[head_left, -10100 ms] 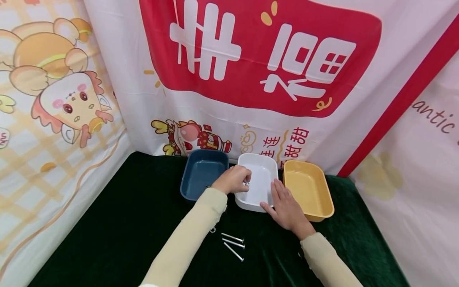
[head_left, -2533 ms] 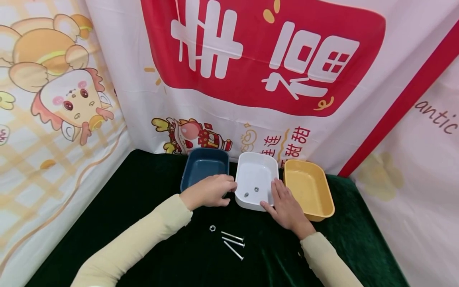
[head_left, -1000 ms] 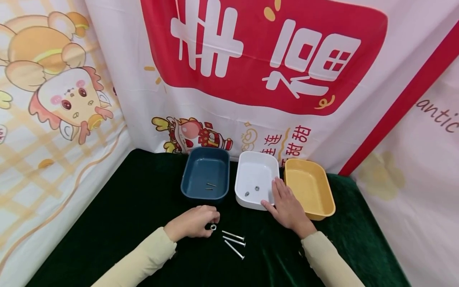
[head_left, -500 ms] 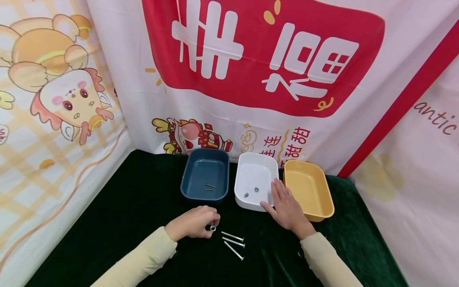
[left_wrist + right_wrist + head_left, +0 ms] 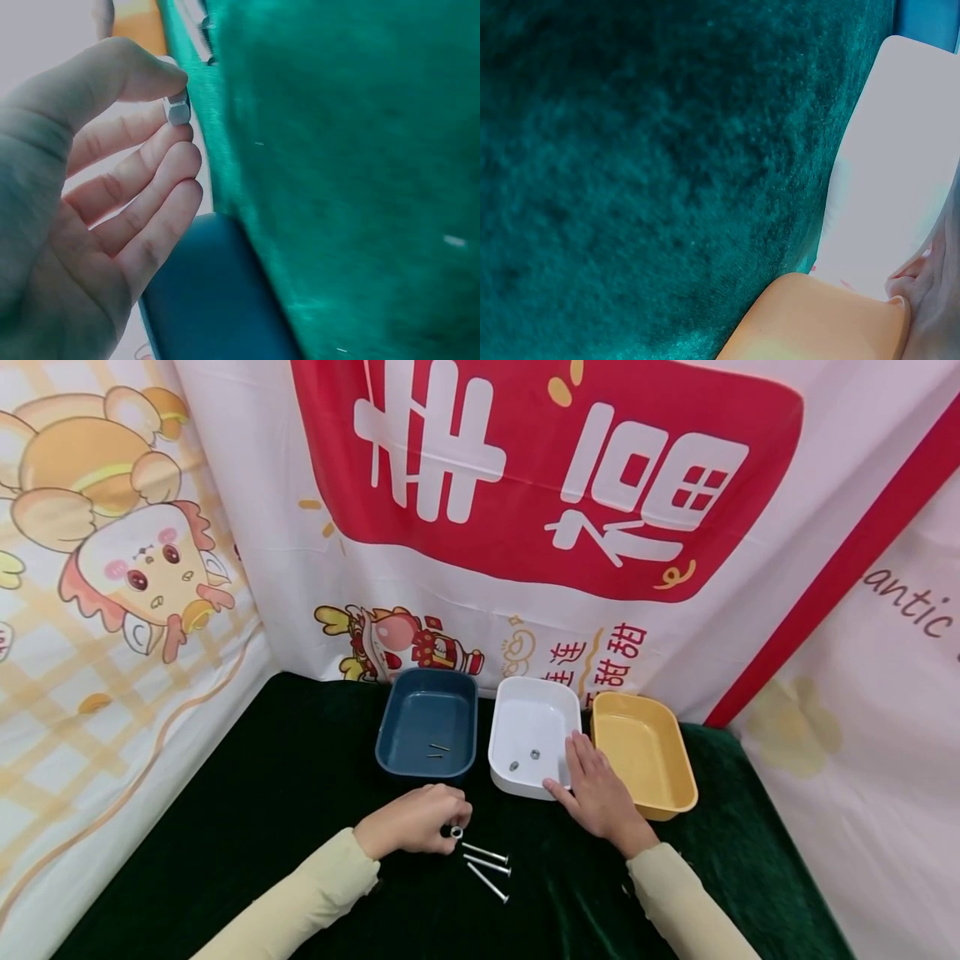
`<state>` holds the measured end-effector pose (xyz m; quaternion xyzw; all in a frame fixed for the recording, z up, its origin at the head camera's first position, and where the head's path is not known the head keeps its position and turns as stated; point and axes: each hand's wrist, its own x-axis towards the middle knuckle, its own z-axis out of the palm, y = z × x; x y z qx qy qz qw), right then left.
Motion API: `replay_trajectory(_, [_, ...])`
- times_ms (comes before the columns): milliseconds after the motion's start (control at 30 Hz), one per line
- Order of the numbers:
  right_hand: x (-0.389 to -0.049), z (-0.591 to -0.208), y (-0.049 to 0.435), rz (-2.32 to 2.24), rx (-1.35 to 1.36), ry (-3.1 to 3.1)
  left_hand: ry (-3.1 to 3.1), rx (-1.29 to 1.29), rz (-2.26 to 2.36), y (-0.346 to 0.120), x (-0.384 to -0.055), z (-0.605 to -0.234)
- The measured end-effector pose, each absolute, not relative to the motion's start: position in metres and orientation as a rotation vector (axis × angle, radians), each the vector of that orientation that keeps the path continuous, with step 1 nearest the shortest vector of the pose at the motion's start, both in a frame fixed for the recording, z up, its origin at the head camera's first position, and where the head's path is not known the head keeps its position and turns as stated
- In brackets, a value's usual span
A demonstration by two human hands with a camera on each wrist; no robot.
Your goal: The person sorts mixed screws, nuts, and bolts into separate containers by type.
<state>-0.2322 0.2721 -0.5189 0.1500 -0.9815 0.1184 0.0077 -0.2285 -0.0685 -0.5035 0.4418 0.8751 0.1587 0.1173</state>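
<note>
Between thumb and fingertips, my left hand (image 5: 416,820) pinches a silver hex nut (image 5: 178,111), low over the green cloth. Just right of it, three long silver bolts (image 5: 487,865) lie on the cloth. My right hand (image 5: 600,789) rests with extended fingers along the right wall of the white tray (image 5: 536,718); only part of that hand shows in the right wrist view. Two nuts (image 5: 535,754) lie apart inside the white tray. The dark blue tray (image 5: 427,714) holds two thin, short brass-coloured pins or screws (image 5: 439,747), too small to tell which.
A yellow tray (image 5: 645,747) stands to the right of the white one, partly behind my right wrist. The three trays form a row against the printed back curtain (image 5: 450,568). Dark green cloth (image 5: 285,793) covers the table.
Earlier my left hand was over the white tray, where two nuts now lie. It came back to the nut on the cloth, took hold of it and shifted slightly right. My right hand stayed put.
</note>
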Motion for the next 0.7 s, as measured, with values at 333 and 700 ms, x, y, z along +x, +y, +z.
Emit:
replay_trajectory(333, [-0.233, -0.519, 0.272, 0.346, 0.472, -3.069, 2.623, 1.323, 0.554, -0.046, -0.24, -0.478])
replay_trajectory(700, [-0.233, -0.518, 0.271, 0.344, 0.468, -3.066, 2.706, 1.365, 0.545, -0.016, -0.265, -0.451])
